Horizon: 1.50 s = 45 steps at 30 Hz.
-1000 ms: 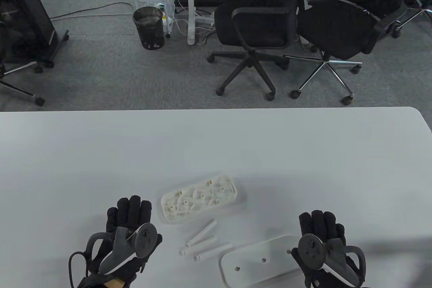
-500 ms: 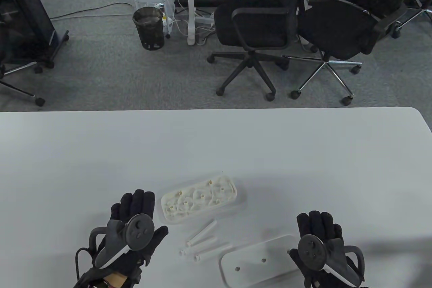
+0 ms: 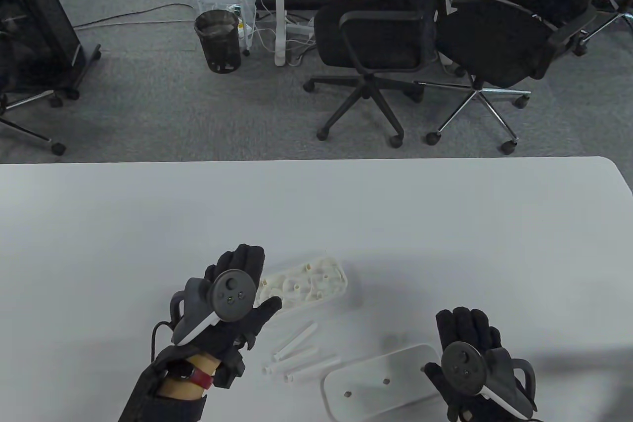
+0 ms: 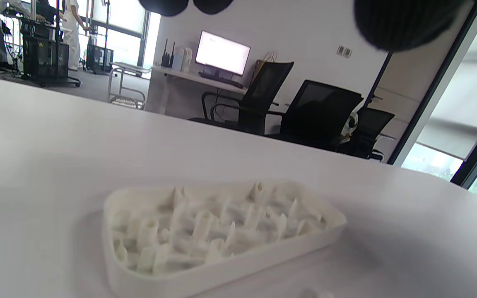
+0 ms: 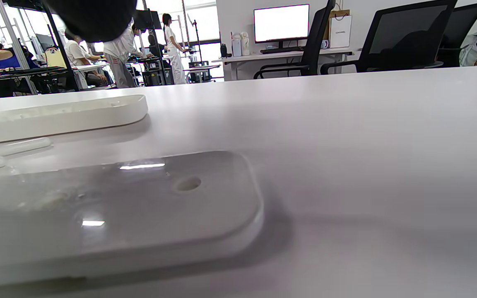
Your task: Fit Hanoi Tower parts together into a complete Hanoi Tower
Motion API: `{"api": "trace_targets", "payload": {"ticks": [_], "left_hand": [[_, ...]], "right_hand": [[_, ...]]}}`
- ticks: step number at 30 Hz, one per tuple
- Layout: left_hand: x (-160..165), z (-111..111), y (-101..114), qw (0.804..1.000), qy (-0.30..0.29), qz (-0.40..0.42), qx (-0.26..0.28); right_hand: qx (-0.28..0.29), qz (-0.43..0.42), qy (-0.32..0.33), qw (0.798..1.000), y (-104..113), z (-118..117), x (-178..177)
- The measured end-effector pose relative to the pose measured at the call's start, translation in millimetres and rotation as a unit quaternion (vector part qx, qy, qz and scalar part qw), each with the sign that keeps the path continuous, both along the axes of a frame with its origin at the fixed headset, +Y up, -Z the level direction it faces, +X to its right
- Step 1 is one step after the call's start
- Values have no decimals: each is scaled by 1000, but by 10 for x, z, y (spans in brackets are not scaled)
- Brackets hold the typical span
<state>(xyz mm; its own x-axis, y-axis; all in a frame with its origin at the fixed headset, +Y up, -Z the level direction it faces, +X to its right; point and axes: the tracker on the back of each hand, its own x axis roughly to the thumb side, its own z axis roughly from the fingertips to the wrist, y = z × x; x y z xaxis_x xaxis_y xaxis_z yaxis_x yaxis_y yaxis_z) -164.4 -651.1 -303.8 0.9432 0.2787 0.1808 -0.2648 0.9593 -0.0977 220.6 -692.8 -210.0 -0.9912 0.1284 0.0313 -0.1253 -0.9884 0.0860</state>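
Note:
A white ribbed base shell [image 3: 309, 286] lies open side up on the table; it also fills the left wrist view [image 4: 218, 231]. Three white pegs [image 3: 296, 350] lie just in front of it. A flat white top plate [image 3: 376, 385] with three holes lies at the front right and shows close in the right wrist view [image 5: 114, 215]. My left hand [image 3: 237, 288] hovers open over the shell's left end and holds nothing. My right hand [image 3: 470, 343] rests open, fingers flat, at the plate's right end.
The white table [image 3: 316, 214] stretches far beyond the parts. Two black office chairs [image 3: 381, 41] and a bin [image 3: 217, 38] stand on the floor behind its far edge.
My left hand has lifted and moved forward and right, from beside the shell to over its left end. My right hand has stayed put.

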Motion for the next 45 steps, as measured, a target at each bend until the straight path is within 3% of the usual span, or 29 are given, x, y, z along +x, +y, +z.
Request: {"api": "trace_targets", "payload": {"ticks": [7, 13, 19, 27, 34, 37, 45], "left_hand": [[78, -230, -477, 998, -1, -44, -47], [45, -322, -726, 991, 0, -90, -100], [19, -388, -897, 983, -2, -113, -145], [-49, -428, -1035, 978, 12, -141, -153], [-91, -475, -1154, 985, 22, -92, -143], [-111, -483, -1130, 991, 27, -67, -110], [-259, -395, -999, 992, 26, 102, -64]], "right_hand": [[-7, -6, 5, 1000, -16, -8, 3], [-17, -10, 9, 1000, -56, -33, 1], [-22, -4, 10, 1000, -74, -21, -12], [-33, -3, 8, 999, -118, -36, -8], [-42, -3, 10, 999, -167, -54, -9], [-43, -4, 9, 999, -172, -56, 4], [-51, -11, 13, 999, -201, -60, 12]]}}
